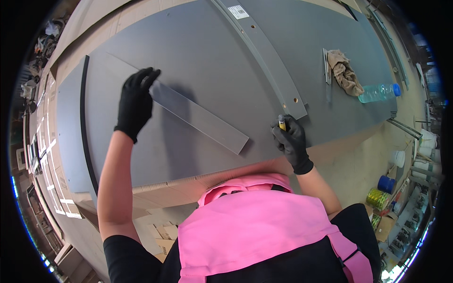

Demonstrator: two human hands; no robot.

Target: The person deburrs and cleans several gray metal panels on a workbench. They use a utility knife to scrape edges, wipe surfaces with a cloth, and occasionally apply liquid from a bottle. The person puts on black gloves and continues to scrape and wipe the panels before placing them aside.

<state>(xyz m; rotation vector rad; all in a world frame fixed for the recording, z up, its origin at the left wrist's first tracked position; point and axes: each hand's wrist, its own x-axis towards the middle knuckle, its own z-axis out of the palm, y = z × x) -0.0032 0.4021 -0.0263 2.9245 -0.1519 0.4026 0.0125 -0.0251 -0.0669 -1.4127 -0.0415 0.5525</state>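
My left hand [135, 103], in a black glove, is over the upper part of a flat grey metal strip [203, 118], its fingers bent at the strip's edge. The glove hides the exact contact. From there the strip slants down to the right over a large grey panel [207, 52]. My right hand [293, 142], also gloved in black, is closed round a short marker [282, 123] with a yellow body and a dark tip end pointing up. Just beyond it lies the near end of a long grey metal profile [269, 66] with holes and a white label.
A crumpled brown rag [344, 73] lies at the right beside a small metal piece [326, 66] and a clear bottle with a blue cap [380, 93]. A black edge strip [85, 118] runs along the left. Cardboard [155, 193] sits under the panel. Spools [386, 184] stand at lower right.
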